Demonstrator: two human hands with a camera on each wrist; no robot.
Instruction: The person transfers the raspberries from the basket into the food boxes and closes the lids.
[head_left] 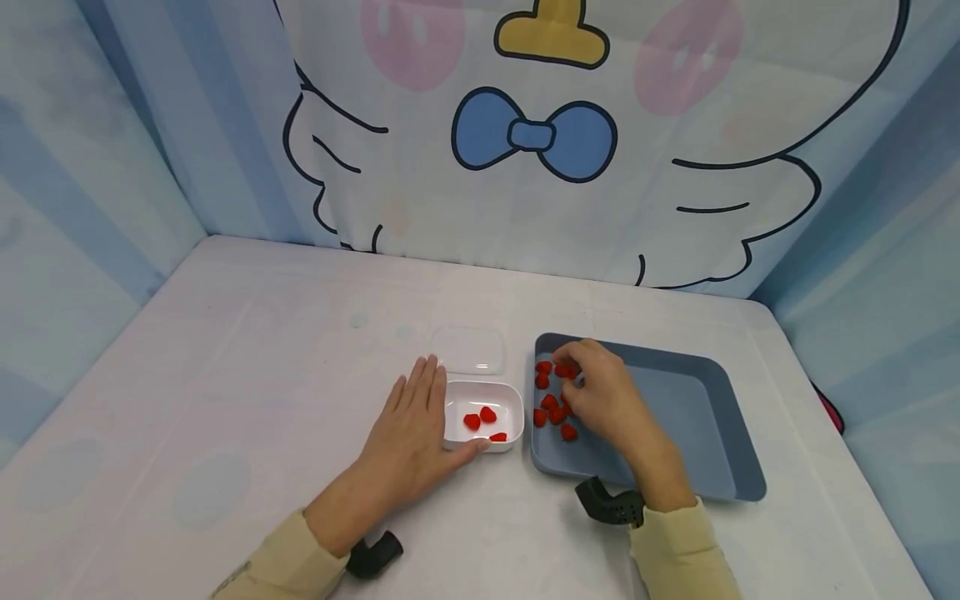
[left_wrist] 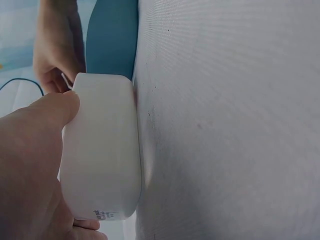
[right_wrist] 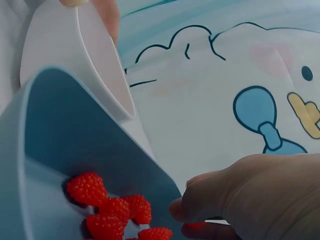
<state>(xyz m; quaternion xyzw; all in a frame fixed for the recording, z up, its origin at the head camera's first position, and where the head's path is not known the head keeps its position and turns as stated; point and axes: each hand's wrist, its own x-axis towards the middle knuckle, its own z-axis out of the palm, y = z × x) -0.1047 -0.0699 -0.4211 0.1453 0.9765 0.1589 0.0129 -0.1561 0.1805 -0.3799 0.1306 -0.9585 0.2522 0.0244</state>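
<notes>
My left hand (head_left: 408, 433) lies with straight fingers along the left side of a small white box (head_left: 513, 400). Its thumb touches the near rim, as the left wrist view also shows. Inside the box are a few red raspberries (head_left: 472, 422). Over the left part of a blue-grey tray (head_left: 675, 408), my right hand (head_left: 603, 396) has its fingers and thumb curled about a raspberry (right_wrist: 197, 225), mostly hidden by the fingers in the right wrist view. Several more raspberries (right_wrist: 86, 189) lie in the tray below and beside that hand.
A clear plastic lid (head_left: 468, 350) lies behind the white box on the pale tablecloth (head_left: 187, 375). The tray's raised left wall stands close to the box's right side. Printed curtains (head_left: 525, 217) close off the back and sides of the table.
</notes>
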